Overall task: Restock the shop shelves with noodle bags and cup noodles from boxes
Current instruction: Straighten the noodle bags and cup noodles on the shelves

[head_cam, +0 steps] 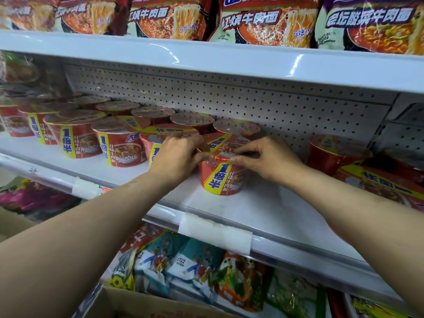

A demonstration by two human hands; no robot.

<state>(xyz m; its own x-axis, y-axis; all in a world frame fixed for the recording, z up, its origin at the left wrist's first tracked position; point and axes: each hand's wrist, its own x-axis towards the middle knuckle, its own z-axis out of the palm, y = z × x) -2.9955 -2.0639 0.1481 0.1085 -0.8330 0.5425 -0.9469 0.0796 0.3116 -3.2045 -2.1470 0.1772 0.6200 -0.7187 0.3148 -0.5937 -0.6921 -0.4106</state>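
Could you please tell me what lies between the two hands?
Head view: a red, yellow-banded noodle bowl, its rim pinched by left hand and right hand.

Behind the fingers (246, 159) runs a white perforated back panel (275, 106), dotted with small holes. Below them, a blank white label (215, 232) is clipped on the clear price rail (302, 253). A second white label (86, 188) sits on the same rail, down to their left, near a faint pencil mark (34, 171).

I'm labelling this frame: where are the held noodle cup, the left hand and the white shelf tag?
noodle cup (220, 180): head view, front wall.
left hand (177, 156): head view, back of hand.
shelf tag (215, 234): head view, its middle.
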